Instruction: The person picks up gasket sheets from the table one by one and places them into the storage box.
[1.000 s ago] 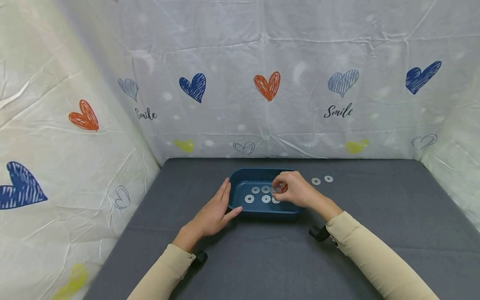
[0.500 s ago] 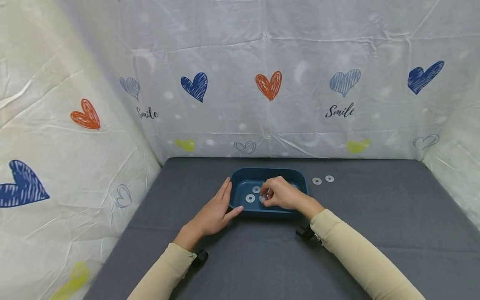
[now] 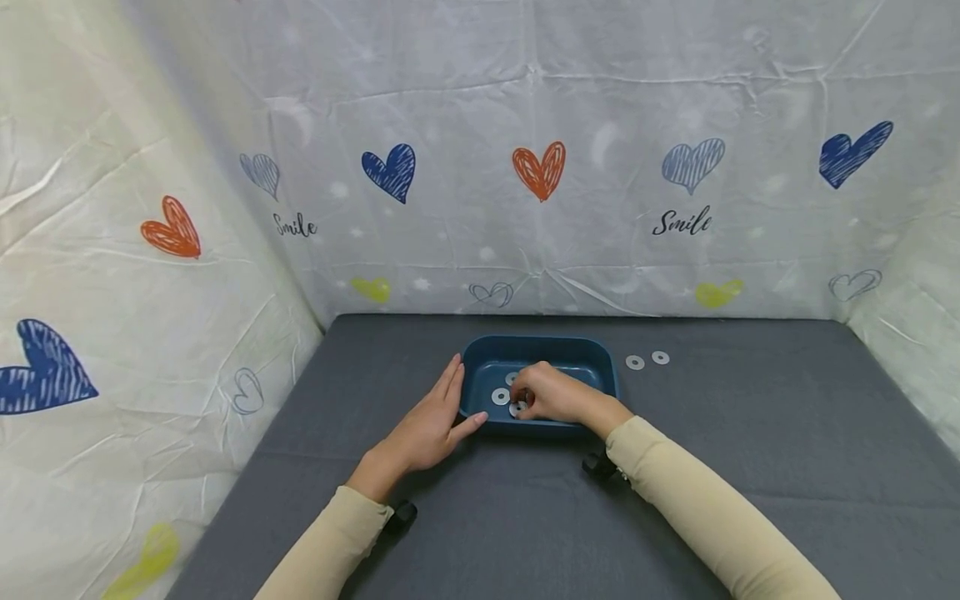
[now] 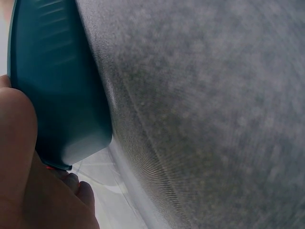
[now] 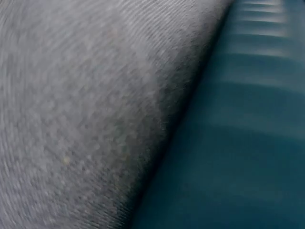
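A dark blue rectangular tray (image 3: pixel 600 375) stands on the table in the head view. My left hand (image 3: pixel 423 425) rests against its left end, fingers straight along the side and thumb at the front corner. My right hand (image 3: pixel 551 393) reaches into the tray with curled fingers, gripping flat metal washers; its palm side is hidden. One washer (image 3: pixel 516 409) shows at the fingertips, close over the tray floor. Beside them lies another washer (image 3: pixel 501 397), and one more washer (image 3: pixel 512 378) behind is partly covered by the fingers.
Two loose washers, a nearer washer (image 3: pixel 634 362) and a farther washer (image 3: pixel 660 357), lie right of the tray on the grey tablecloth (image 3: pixel 750 433). A white curtain (image 3: pixel 450 100) printed with hearts hangs behind the table. The right wrist view shows only cloth and the tray's wall (image 5: pixel 248 157).
My right hand has moved left inside the tray, and the washers at the tray's right and middle are gathered up. My left hand stays at the tray's end.
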The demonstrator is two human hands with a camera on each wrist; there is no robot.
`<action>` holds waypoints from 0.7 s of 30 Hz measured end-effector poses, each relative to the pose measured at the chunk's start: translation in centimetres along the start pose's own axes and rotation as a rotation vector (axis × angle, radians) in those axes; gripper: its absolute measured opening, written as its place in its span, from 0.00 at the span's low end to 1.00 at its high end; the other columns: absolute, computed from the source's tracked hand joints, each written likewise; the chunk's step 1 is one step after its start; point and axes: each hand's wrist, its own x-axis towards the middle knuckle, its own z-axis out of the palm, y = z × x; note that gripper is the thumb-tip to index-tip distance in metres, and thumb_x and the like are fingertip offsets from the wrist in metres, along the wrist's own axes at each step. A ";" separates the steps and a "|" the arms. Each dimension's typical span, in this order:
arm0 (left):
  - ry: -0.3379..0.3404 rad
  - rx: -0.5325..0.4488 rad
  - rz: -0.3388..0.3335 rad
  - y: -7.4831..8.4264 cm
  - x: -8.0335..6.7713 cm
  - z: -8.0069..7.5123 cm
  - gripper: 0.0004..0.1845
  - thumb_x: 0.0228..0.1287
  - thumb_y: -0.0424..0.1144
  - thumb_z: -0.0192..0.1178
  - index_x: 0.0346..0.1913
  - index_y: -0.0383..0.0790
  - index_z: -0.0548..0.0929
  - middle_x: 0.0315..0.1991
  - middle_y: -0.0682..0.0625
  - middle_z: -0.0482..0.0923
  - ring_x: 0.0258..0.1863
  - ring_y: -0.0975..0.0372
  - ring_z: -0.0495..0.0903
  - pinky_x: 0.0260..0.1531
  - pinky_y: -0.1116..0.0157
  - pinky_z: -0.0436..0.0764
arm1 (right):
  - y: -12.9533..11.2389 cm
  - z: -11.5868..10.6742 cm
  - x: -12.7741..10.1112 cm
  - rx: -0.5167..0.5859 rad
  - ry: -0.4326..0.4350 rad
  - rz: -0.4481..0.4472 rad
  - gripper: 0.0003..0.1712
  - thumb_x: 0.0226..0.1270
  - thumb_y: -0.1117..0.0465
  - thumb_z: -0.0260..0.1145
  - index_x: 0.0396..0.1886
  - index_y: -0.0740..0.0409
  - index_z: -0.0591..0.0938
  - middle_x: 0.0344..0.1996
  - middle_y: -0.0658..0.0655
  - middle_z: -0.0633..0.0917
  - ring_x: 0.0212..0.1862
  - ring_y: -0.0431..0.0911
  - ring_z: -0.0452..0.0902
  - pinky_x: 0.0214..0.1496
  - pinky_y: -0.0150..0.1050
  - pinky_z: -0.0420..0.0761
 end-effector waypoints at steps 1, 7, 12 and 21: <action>0.001 -0.001 0.000 0.0 0.0 -0.1 0.53 0.76 0.69 0.44 0.82 0.32 0.39 0.84 0.43 0.28 0.82 0.50 0.41 0.75 0.46 0.57 | 0.0 0.0 0.1 -0.006 -0.004 -0.004 0.08 0.62 0.68 0.76 0.42 0.63 0.90 0.39 0.57 0.89 0.36 0.46 0.85 0.40 0.34 0.84; 0.003 0.006 0.000 0.0 0.0 0.0 0.53 0.76 0.68 0.45 0.82 0.32 0.39 0.84 0.42 0.29 0.82 0.49 0.42 0.75 0.46 0.57 | 0.1 0.2 0.4 -0.023 -0.019 -0.013 0.11 0.62 0.67 0.76 0.44 0.65 0.89 0.40 0.58 0.89 0.36 0.46 0.86 0.39 0.31 0.83; 0.004 0.008 -0.002 -0.1 0.0 0.0 0.52 0.76 0.68 0.44 0.82 0.32 0.39 0.84 0.42 0.29 0.82 0.49 0.42 0.75 0.46 0.57 | 0.3 0.3 0.4 -0.001 -0.006 -0.008 0.11 0.62 0.68 0.77 0.43 0.65 0.89 0.40 0.59 0.88 0.36 0.48 0.86 0.38 0.30 0.83; -0.011 0.003 -0.009 0.0 0.0 -0.2 0.53 0.76 0.69 0.44 0.82 0.32 0.39 0.84 0.42 0.29 0.82 0.49 0.42 0.75 0.46 0.57 | -0.2 -0.7 -1.0 0.025 0.015 0.023 0.13 0.64 0.64 0.76 0.47 0.64 0.87 0.44 0.59 0.86 0.36 0.45 0.84 0.39 0.32 0.83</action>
